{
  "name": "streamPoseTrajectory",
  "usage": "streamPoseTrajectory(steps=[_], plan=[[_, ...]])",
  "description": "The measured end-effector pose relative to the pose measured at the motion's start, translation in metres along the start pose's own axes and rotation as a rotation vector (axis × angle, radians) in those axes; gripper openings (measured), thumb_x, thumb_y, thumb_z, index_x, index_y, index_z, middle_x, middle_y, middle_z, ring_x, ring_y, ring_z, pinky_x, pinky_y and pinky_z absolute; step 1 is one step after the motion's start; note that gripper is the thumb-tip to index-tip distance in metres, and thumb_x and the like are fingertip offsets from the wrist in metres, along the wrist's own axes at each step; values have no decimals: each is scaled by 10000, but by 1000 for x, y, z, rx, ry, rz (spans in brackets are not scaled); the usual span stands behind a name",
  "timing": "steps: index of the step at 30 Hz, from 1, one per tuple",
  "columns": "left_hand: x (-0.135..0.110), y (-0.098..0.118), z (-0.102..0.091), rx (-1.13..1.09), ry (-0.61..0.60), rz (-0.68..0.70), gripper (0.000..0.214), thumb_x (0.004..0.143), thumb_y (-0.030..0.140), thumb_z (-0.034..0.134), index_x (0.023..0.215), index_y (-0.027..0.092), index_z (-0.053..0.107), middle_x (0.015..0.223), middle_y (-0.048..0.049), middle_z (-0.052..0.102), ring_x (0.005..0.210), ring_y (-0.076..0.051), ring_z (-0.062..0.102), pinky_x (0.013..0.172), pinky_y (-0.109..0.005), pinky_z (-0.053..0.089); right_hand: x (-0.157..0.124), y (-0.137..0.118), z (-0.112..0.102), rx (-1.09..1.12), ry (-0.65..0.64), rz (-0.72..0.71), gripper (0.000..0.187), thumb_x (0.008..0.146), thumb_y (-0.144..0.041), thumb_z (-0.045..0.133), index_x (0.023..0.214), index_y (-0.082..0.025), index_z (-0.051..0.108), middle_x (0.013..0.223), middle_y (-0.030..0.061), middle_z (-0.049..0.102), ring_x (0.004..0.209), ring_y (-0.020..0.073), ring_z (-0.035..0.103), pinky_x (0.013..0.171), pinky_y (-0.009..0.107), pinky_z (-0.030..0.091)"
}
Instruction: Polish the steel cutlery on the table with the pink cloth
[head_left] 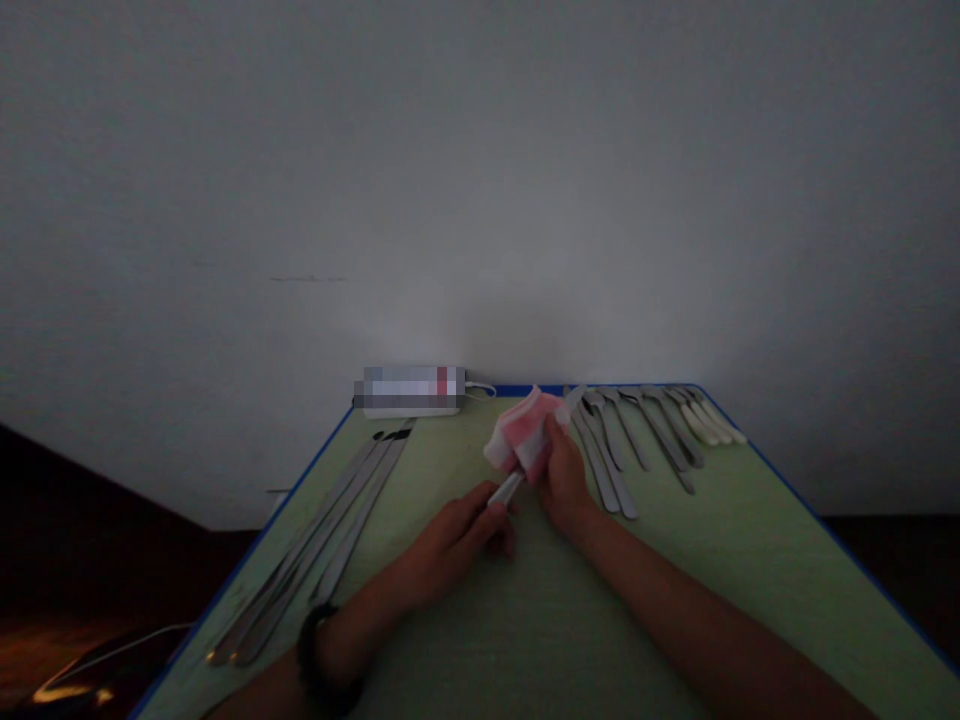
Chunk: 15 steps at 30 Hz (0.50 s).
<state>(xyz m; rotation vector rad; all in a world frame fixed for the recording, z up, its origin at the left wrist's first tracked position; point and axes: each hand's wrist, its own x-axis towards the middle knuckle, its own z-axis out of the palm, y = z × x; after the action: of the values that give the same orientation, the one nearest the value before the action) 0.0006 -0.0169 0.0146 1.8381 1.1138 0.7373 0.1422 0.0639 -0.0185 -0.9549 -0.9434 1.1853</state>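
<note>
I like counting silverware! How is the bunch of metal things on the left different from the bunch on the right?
The left bunch holds long, thin pieces lying tight together; the right bunch holds shorter pieces fanned apart. The right bunch includes a few white-handled ones; the left bunch looks all metal. Both lie on the green table.

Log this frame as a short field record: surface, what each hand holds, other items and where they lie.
surface: green table with a blue edge, against a pale wall
left hand: left hand pinches the handle end of a utensil
right hand: right hand grips a pink and white cloth wrapped around the utensil's far end
left side: long metal utensils lying side by side
right side: row of spoons, the outermost white-handled
far edge: white box, label blurred
lighting: dim
</note>
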Motion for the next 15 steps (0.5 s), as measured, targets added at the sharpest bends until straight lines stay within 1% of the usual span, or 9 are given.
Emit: streamPoseTrajectory(steps=[2,3,4,5,7,9,13,15], plan=[[-1,1,-1,-49,-29,37,297,958,352,322,961,185,567,751,-3,662,716,-147,610,703,-242,466,-1,-3,0,57,-10,63,402,726,-571,552,726,-170,536,618,-6,551,518,112,461,471,227,371],[0,0,-1,-54,-22,44,277,955,339,335,1001,187,562,752,1,674,716,-146,617,703,-240,469,-3,-6,0,54,-17,94,384,699,-543,600,726,-163,547,617,-9,552,521,109,462,477,224,372],[0,0,-2,-43,-4,42,266,950,330,347,1000,187,566,734,5,681,698,-145,622,690,-236,471,-6,-9,1,20,-44,100,373,691,-522,620,725,-156,559,619,-9,554,525,107,464,485,223,375],[1,-1,-2,-19,21,35,262,944,323,359,960,186,582,712,7,684,675,-144,626,674,-233,471,-11,-11,3,-22,-77,97,368,695,-510,622,722,-148,568,621,-6,557,528,104,465,491,223,377],[3,-3,-2,41,87,5,284,929,317,380,817,185,604,657,10,684,623,-142,629,645,-229,471,-22,-14,7,-81,-137,90,370,726,-507,594,702,-139,571,606,-5,552,519,99,461,487,220,373],[4,-5,-3,81,153,-30,308,913,314,398,717,188,599,617,10,682,584,-143,631,624,-230,473,-34,-14,12,-90,-176,89,383,757,-515,553,663,-144,552,557,-18,520,486,91,439,457,215,351],[5,-6,-3,92,269,-70,292,885,324,433,691,194,609,593,7,683,541,-151,624,563,-232,469,-48,-11,18,-96,-175,99,385,759,-511,549,607,-160,505,498,-40,458,443,79,401,415,206,318],[5,-5,-2,88,275,-70,304,881,329,432,677,192,610,592,4,676,536,-151,614,547,-230,456,-50,-12,20,-123,-155,101,373,753,-500,556,604,-163,499,493,-42,451,441,79,399,412,205,318]])
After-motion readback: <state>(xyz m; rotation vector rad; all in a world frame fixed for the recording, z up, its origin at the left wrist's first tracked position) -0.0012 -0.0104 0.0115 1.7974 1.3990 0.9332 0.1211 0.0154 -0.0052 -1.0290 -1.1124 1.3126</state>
